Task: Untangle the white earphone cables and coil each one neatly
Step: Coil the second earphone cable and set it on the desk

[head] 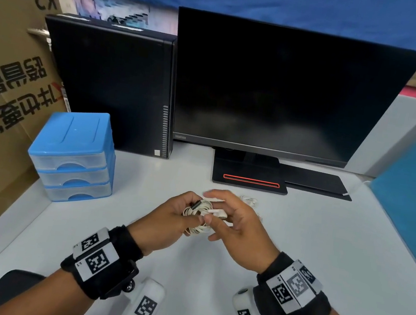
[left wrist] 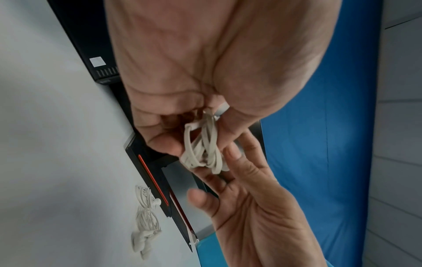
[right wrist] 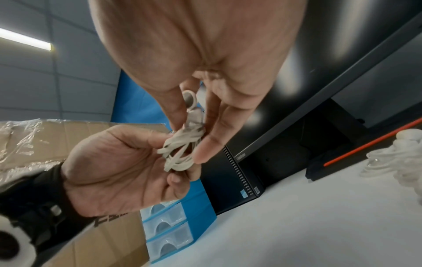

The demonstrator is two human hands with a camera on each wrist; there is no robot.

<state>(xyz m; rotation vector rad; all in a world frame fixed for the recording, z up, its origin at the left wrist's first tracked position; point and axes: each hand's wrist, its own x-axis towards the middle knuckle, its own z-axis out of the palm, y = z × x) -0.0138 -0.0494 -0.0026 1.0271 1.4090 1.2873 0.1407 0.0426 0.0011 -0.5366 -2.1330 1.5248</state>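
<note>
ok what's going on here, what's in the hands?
A person is at a white desk in front of a dark monitor, working on a bundle of white earphone cable held above the desk. The left hand grips the looped bundle; the right hand pinches part of it, apparently wrapping or tucking an end. A second earphone cable lies bunched on the desk near the monitor stand, not in either hand.
</note>
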